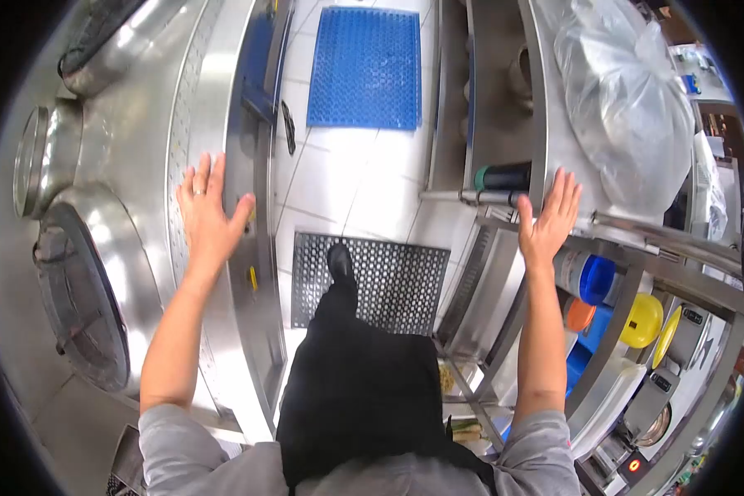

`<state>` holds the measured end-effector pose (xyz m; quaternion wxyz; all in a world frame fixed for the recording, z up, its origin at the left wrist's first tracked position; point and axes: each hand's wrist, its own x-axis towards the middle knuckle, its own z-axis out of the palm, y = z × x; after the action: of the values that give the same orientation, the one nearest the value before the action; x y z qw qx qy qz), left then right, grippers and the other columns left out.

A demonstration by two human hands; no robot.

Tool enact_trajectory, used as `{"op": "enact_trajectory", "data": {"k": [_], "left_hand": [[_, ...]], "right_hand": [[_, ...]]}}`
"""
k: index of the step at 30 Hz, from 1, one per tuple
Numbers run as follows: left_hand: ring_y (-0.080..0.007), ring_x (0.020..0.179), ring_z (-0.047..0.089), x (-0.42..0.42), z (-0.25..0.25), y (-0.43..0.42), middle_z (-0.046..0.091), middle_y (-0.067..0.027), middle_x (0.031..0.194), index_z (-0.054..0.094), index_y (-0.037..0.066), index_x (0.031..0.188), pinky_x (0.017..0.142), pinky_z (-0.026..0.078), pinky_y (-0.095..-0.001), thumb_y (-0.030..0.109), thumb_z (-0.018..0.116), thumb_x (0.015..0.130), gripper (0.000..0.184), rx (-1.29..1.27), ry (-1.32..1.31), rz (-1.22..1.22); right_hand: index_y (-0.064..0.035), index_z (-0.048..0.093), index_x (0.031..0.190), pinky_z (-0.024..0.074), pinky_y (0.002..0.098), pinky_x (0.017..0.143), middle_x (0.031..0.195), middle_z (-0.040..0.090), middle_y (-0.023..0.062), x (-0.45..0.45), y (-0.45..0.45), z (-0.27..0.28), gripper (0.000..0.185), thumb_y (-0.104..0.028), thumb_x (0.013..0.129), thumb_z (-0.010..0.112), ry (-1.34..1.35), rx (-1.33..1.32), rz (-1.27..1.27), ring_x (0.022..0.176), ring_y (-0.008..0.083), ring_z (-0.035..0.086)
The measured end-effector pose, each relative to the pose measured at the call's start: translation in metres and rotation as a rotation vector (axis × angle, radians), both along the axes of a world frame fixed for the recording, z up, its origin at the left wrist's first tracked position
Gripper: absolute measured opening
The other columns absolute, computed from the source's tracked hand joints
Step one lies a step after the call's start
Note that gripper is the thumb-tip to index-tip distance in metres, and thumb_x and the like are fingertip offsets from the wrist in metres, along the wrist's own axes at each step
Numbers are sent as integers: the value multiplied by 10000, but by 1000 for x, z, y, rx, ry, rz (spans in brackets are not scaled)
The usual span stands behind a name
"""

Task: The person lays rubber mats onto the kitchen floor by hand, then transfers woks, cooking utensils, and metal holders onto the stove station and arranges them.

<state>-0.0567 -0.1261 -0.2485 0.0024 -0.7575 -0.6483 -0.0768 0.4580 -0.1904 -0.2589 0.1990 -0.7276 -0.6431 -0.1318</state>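
Observation:
My left hand (209, 213) is spread flat at the edge of the stainless steel counter (145, 157) on the left, a ring on one finger. Across the aisle, my right hand (547, 231) is held with fingers extended by the corner of the steel shelf unit (504, 124). Whether either palm presses on the metal, I cannot tell. Neither hand holds anything. A black cylinder with a green rim (503, 177) lies on a shelf just left of my right hand. Beyond that hand, a large clear plastic bag (628, 107) rests on the upper surface.
A black perforated mat (388, 285) lies under my shoe (340, 260), and a blue mat (365, 70) farther along the tiled aisle. Round metal vessels (99, 289) line the left side. Below right are blue containers (597, 279), a yellow lid (641, 321) and digital scales (649, 401).

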Motion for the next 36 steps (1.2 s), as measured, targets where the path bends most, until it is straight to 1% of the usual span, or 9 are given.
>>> {"op": "enact_trajectory", "data": {"k": [7, 11, 15, 20, 21, 26, 33, 34, 36], "left_hand": [[-406, 1290, 423, 14, 38, 146, 458, -220, 1416, 484, 92, 1412, 1095, 326, -474, 298, 659, 867, 609, 107, -162, -134], [-429, 1326, 380, 22, 21, 224, 418, -231, 1457, 447, 119, 1452, 1129, 298, -491, 329, 691, 822, 707, 168, -72, -180], [-443, 1357, 338, 29, 10, 264, 358, -219, 1510, 407, 184, 1489, 1135, 293, -501, 323, 697, 792, 768, 39, -91, -261], [-417, 1384, 314, 57, 6, 301, 324, -173, 1539, 437, 188, 1473, 1141, 275, -501, 252, 700, 707, 812, -50, 7, -224], [-410, 1388, 314, 60, 0, 310, 327, -173, 1535, 464, 168, 1454, 1148, 267, -489, 211, 675, 705, 779, -71, 4, -209], [-376, 1426, 294, 57, -49, 339, 313, -212, 1531, 516, 29, 1393, 1172, 217, -461, 95, 560, 761, 637, -148, 58, -127], [-412, 1472, 188, 28, -66, 334, 215, -226, 1582, 397, 58, 1475, 1189, 149, -545, 285, 501, 939, 591, -306, 589, -41], [-457, 1394, 267, 46, -94, 358, 172, -302, 1530, 548, 31, 1359, 1119, 269, -610, 310, 648, 901, 545, -223, 201, -152], [-457, 1415, 236, 41, -98, 358, 187, -288, 1532, 537, -8, 1350, 1142, 230, -617, 273, 673, 884, 561, -212, 216, -174]], "right_hand": [[-85, 346, 1511, 217, 535, 1138, 1536, 333, 212, -7, 10, 29, 821, -584, 895, 560, 12, -119, 1, 1427, 451, 248], [-74, 376, 1488, 215, 537, 1144, 1532, 333, 222, -17, 21, 40, 757, -413, 877, 669, 126, -177, -36, 1427, 455, 246], [2, 597, 1220, 381, 495, 1050, 1259, 578, 195, -92, 83, 51, 436, -84, 801, 681, 419, -105, 366, 1214, 407, 516], [24, 646, 1148, 528, 373, 801, 927, 698, 179, -145, 171, -246, 371, -243, 890, 661, 1263, -720, -83, 836, 282, 669], [-5, 648, 1130, 526, 337, 771, 956, 698, 94, -149, 186, -311, 323, -252, 922, 649, 1294, -819, -164, 842, 217, 664], [-74, 608, 1065, 509, 381, 611, 852, 637, 64, -147, 301, -523, 241, -280, 940, 593, 1842, -1032, -848, 725, 207, 605], [-57, 491, 1339, 550, 472, 786, 1269, 495, 129, -141, 445, -747, 379, -164, 975, 485, 2108, -608, -928, 1090, 281, 526], [-53, 425, 1410, 544, 500, 831, 1435, 382, 168, -143, 459, -766, 448, -160, 979, 480, 2172, -468, -951, 1228, 318, 455], [-67, 341, 1478, 512, 534, 914, 1583, 170, 133, -142, 468, -825, 523, -229, 1005, 495, 2278, -353, -1063, 1379, 331, 321]]}}
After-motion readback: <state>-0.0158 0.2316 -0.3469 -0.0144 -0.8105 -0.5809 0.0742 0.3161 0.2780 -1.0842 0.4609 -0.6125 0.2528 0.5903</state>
